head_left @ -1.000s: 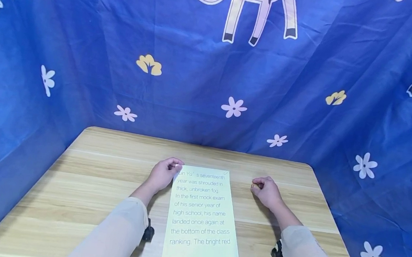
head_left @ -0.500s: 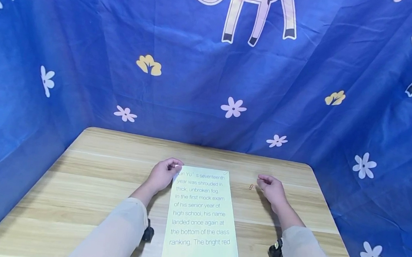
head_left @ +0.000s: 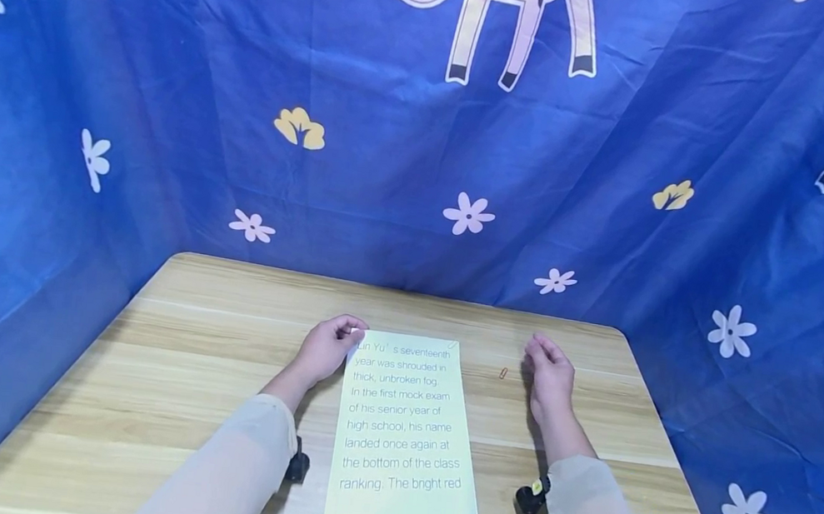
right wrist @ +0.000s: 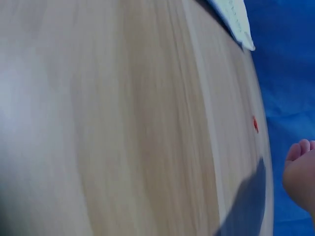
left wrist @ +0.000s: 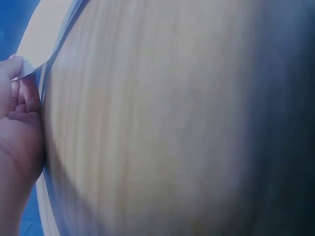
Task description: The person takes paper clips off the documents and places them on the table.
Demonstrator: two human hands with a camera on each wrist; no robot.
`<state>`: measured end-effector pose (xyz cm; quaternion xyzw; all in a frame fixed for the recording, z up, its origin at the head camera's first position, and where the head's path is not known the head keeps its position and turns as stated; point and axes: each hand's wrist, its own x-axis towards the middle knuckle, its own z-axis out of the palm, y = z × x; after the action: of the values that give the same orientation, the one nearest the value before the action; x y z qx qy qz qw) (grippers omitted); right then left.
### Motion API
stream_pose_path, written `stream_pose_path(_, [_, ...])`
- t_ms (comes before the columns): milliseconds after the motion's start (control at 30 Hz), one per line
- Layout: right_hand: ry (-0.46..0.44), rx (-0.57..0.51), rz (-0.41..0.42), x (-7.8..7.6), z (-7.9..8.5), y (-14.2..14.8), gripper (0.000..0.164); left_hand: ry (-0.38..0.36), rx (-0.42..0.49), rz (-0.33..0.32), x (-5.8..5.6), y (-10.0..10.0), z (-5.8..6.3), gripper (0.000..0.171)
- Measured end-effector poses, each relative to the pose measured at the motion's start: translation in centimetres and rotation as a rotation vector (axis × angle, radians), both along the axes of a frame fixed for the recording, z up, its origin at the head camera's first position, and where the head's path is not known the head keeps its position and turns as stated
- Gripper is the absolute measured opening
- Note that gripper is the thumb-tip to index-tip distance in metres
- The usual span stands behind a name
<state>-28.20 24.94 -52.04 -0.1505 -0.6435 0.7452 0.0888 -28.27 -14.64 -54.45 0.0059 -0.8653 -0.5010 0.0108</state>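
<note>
My left hand (head_left: 325, 350) pinches the upper left corner of the printed paper (head_left: 403, 445), which lies on the wooden table. In the left wrist view the thumb lies over the paper's corner (left wrist: 42, 39), with curled fingers under it. A small pale clip (head_left: 452, 346) sits at the paper's upper right corner. On the table to the right of the paper lies an orange paper clip (head_left: 503, 374). My right hand (head_left: 551, 381) is right of that clip, apart from it, fingers loosely bent and holding nothing visible.
The wooden table (head_left: 222, 338) ends at a blue patterned curtain (head_left: 392, 163) at the back and both sides. Black wrist cameras hang under both forearms, such as the one on the right wrist (head_left: 530, 499).
My right hand has let go of the orange paper clip, leaving it on the table, then drawn off to the right and turned fingers-up. The left hand and paper stay put.
</note>
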Motion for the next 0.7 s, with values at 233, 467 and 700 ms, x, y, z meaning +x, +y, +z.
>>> stream_pose_path(233, [0.044,-0.015,-0.037,0.0,-0.1,-2.8,0.031,0.006,-0.002,0.0,0.0,-0.1,0.0,0.019])
stream_pose_path(467, [0.04,0.076,0.055,0.0,-0.7,-5.9,0.039,-0.014,0.012,-0.003,0.0,-0.1,0.1,0.018])
stream_pose_path(700, [0.072,0.134,0.12,-0.8,-1.4,-7.9,0.041,-0.023,0.037,-0.008,0.1,-0.1,0.3,0.018])
